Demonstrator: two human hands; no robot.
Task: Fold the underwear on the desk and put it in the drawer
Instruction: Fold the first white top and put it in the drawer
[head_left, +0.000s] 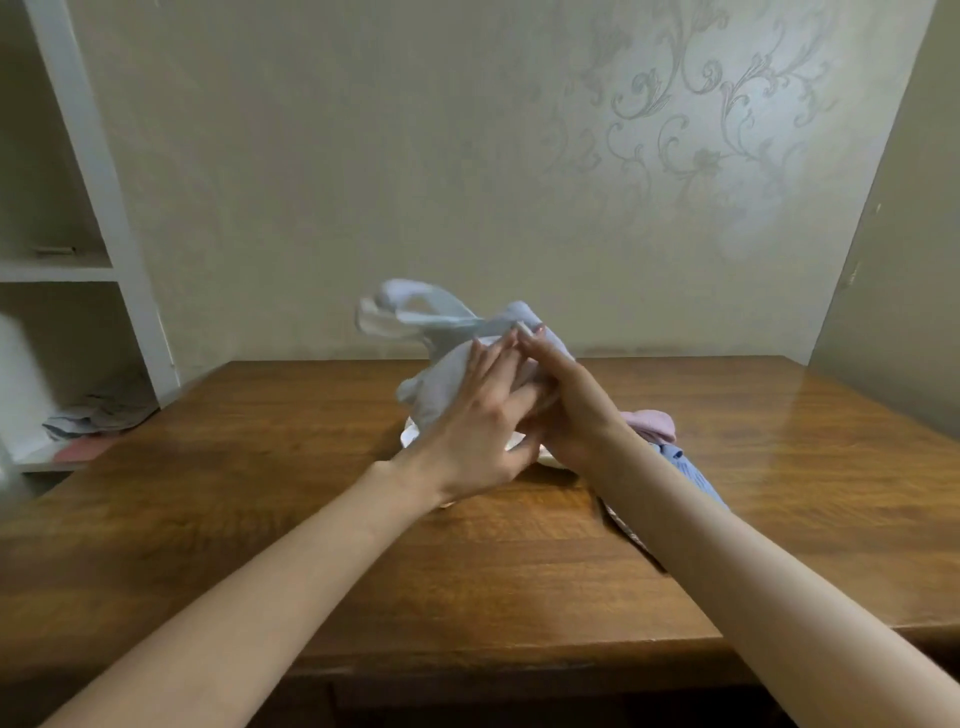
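A pale blue pair of underwear (441, 332) is lifted above the middle of the wooden desk (260, 519), bunched, with one loop flapping up to the left and blurred. My left hand (478, 421) lies against its near side with fingers spread along the cloth. My right hand (566, 400) meets it from the right and grips the same garment; the two hands touch at the fingertips. More underwear lies under and behind my right forearm: a pink piece (652, 421), a blue piece (685, 467) and a white piece (550, 460). No drawer is visible.
A white shelf unit (109, 208) stands at the left with folded cloths (98, 415) on its lower shelf. A patterned wall runs right behind the desk, and a beige panel (893, 260) stands at the right.
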